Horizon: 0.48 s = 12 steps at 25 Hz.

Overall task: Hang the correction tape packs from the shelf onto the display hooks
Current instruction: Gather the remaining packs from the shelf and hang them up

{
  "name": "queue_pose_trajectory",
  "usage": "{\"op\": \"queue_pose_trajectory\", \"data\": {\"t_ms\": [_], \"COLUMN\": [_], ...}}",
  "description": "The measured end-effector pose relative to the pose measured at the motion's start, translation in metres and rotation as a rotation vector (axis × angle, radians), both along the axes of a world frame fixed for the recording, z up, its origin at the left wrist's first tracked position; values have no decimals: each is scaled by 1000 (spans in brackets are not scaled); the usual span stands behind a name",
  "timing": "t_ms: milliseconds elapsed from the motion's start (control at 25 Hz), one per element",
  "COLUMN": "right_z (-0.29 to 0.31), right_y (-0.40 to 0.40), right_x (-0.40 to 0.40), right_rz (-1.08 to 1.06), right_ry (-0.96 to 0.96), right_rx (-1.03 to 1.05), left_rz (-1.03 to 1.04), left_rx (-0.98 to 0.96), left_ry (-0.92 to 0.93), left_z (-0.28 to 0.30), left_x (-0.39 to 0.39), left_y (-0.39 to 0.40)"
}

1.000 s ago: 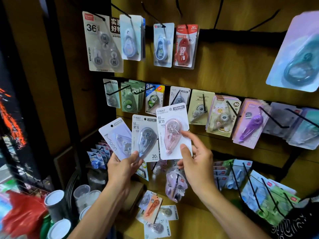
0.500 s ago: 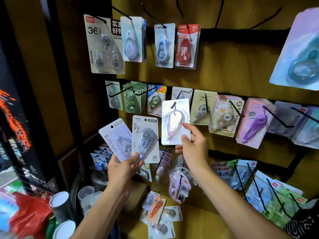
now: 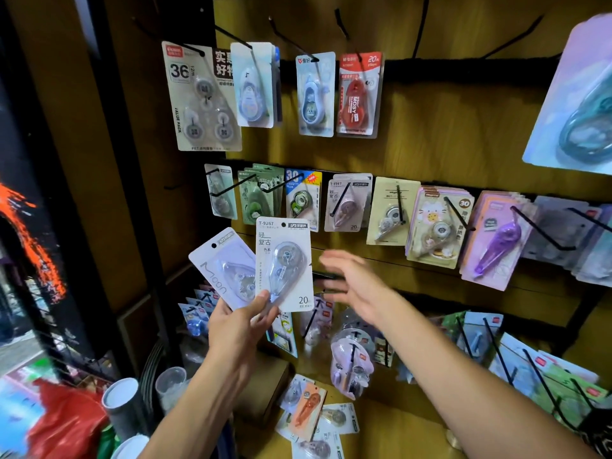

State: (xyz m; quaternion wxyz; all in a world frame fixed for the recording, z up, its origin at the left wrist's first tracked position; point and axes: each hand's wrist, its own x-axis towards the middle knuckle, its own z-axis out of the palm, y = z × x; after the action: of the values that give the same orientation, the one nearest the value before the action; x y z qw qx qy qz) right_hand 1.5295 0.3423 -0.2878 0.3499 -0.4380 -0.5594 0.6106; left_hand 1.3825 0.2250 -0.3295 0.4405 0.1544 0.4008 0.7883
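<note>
**Two packs in hand, more on the shelf**

Your left hand point(image 3: 236, 329) is grasping two correction tape packs fanned out: the grey pack point(image 3: 284, 264) in front, thumb pinching its lower edge, and the pale "Moon" pack point(image 3: 225, 270) behind it to the left. Your right hand point(image 3: 356, 283) is released, fingers spread and blurred, holding nothing, just right of the grey pack.

A matching pink pack point(image 3: 347, 203) hangs on the middle-row hook point(image 3: 341, 198), so that one looks done. Left to hang: both held packs, plus several loose packs point(image 3: 311, 415) lying on the shelf point(image 3: 397, 432) near its front edge (exact count unclear).

Room is tight. Black hooks jut toward you along every row, so approach each straight on.
</note>
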Motion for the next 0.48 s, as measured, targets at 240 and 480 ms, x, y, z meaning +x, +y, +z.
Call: {"op": "queue_pose_trajectory", "data": {"t_ms": [240,480], "right_z": [-23,-18], "right_y": [-42,-55], "right_x": [19,45], "right_rz": [91,-171], "right_ry": [-113,-271], "right_rx": [243,689], "left_rz": [-63,-25], "left_rx": [8,57], "left_ry": [40,-1], "left_z": [5,7], "left_x": [8,11], "left_y": [1,1]}}
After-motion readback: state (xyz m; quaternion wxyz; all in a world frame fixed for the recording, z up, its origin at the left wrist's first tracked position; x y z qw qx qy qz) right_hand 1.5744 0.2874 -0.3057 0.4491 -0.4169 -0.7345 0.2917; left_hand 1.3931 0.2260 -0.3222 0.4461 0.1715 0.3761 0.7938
